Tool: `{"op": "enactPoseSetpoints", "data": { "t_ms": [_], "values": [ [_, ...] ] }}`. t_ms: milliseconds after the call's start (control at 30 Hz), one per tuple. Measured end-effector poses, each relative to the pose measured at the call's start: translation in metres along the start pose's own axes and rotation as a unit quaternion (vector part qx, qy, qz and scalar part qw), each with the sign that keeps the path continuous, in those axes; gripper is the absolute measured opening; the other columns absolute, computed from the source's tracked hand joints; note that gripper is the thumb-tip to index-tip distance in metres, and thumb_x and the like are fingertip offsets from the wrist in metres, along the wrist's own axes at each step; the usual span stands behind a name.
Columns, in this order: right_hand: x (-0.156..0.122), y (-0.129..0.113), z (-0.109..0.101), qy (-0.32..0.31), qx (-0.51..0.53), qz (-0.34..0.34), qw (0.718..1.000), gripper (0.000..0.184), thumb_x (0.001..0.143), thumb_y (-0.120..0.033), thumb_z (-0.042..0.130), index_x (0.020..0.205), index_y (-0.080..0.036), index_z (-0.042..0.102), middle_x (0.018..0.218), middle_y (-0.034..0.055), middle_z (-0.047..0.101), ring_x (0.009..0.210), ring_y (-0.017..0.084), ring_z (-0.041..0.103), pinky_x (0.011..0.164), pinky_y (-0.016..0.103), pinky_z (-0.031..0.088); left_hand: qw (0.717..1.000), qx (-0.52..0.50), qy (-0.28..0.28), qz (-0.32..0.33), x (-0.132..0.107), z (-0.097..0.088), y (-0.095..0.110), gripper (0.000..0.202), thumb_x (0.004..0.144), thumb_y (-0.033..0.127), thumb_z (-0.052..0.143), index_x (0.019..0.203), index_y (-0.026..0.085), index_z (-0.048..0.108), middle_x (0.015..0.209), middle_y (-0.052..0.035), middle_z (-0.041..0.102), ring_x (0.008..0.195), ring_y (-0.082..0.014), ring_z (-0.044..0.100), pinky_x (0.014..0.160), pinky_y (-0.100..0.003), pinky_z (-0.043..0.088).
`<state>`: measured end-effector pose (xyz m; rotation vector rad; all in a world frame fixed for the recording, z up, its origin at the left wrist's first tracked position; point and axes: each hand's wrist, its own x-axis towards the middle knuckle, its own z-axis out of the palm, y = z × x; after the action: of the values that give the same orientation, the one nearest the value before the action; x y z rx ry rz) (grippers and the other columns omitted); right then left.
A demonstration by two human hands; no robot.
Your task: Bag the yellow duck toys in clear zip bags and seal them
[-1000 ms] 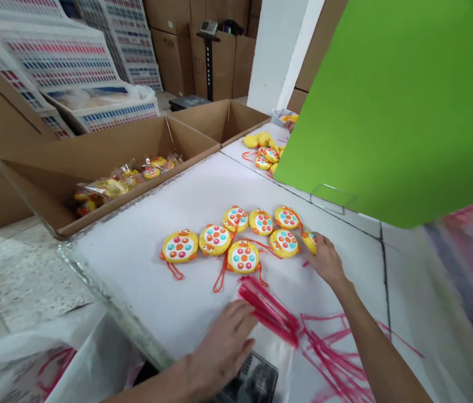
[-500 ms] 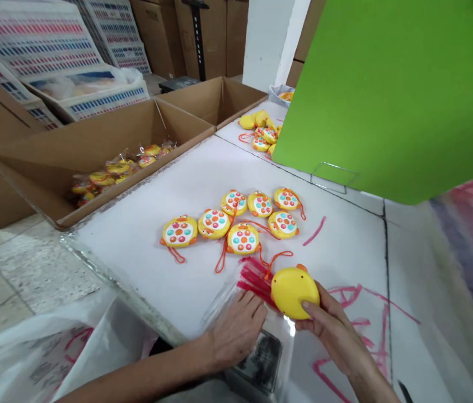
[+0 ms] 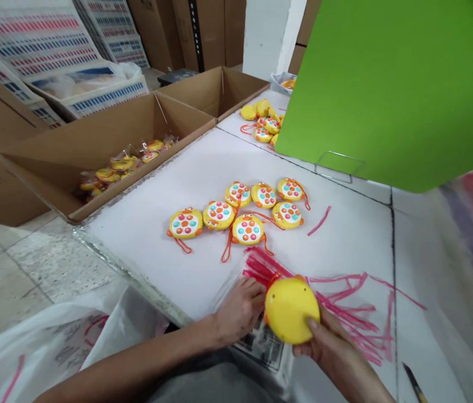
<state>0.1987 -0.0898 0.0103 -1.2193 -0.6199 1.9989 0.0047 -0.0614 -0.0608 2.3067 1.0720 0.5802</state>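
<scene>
My right hand is closed round a yellow duck toy, its plain back facing me, held just above the table's near edge. My left hand rests beside it on a stack of clear plastic bags with red seal strips, its fingers curled on the top bag. Farther out on the white table lie several more duck toys face up, with coloured buttons and orange cords.
An open cardboard box with bagged toys stands left of the table. A second box and another heap of toys lie beyond. A green panel rises at right. Loose red strips lie near my right hand. A white bag hangs below.
My right hand picked a duck toy from the group and brought it back to the table's near edge, beside my left hand on the bags. The camera has tilted slightly.
</scene>
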Motion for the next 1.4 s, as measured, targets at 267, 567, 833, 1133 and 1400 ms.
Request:
{"op": "enactPoseSetpoints", "data": {
  "t_ms": [267, 567, 833, 1133, 1400],
  "values": [
    [0.016, 0.013, -0.002, 0.082, -0.402, -0.111, 0.905, 0.056, 0.091, -0.042, 0.041, 0.14, -0.025, 0.02, 0.094, 0.0033, 0.058, 0.067, 0.016, 0.057, 0.066, 0.03, 0.05, 0.996, 0.055, 0.041, 0.05, -0.014, -0.018, 0.009, 0.013, 0.086, 0.012, 0.042, 0.084, 0.014, 0.055, 0.08, -0.0061, 0.061, 0.082, -0.0179, 0.05, 0.089, -0.036, 0.035],
    [0.013, 0.025, -0.02, 0.095, -0.538, -0.179, 0.819, 0.053, 0.093, -0.04, 0.035, 0.14, -0.019, 0.024, 0.108, 0.0095, 0.062, 0.082, 0.02, 0.063, 0.071, 0.029, 0.053, 0.937, -0.239, 0.091, -0.238, -0.008, -0.063, 0.007, 0.018, 0.086, 0.025, 0.045, 0.093, 0.016, 0.059, 0.086, -0.0045, 0.064, 0.079, -0.016, 0.057, 0.07, -0.025, 0.044],
    [0.011, 0.005, -0.001, 0.0, -0.636, -0.18, 0.75, 0.035, 0.095, -0.032, 0.031, 0.123, -0.025, 0.052, 0.11, 0.0057, 0.063, 0.101, 0.019, 0.059, 0.085, 0.03, 0.048, 0.882, -0.384, 0.063, -0.267, 0.002, -0.038, 0.01, 0.017, 0.083, 0.021, 0.044, 0.075, 0.013, 0.056, 0.07, -0.0025, 0.06, 0.066, -0.0139, 0.056, 0.062, -0.023, 0.044],
    [0.037, 0.005, 0.028, 0.033, -0.708, -0.292, 0.642, 0.018, 0.091, -0.02, 0.043, 0.1, -0.02, 0.059, 0.091, 0.0064, 0.062, 0.082, 0.018, 0.059, 0.07, 0.029, 0.047, 0.852, -0.435, 0.03, -0.291, 0.002, -0.043, 0.011, 0.016, 0.08, 0.021, 0.046, 0.087, 0.013, 0.058, 0.073, -0.0035, 0.064, 0.068, -0.0157, 0.058, 0.06, -0.023, 0.043],
    [0.053, 0.008, 0.05, 0.064, -0.705, -0.336, 0.621, 0.024, 0.091, -0.014, 0.039, 0.091, -0.015, 0.062, 0.08, 0.0071, 0.062, 0.074, 0.019, 0.058, 0.067, 0.029, 0.045, 0.916, -0.316, -0.001, -0.246, 0.008, -0.048, 0.014, 0.021, 0.075, 0.01, 0.039, 0.065, 0.013, 0.057, 0.058, 0.0018, 0.053, 0.057, -0.0113, 0.045, 0.052, -0.02, 0.032]
  ]
}}
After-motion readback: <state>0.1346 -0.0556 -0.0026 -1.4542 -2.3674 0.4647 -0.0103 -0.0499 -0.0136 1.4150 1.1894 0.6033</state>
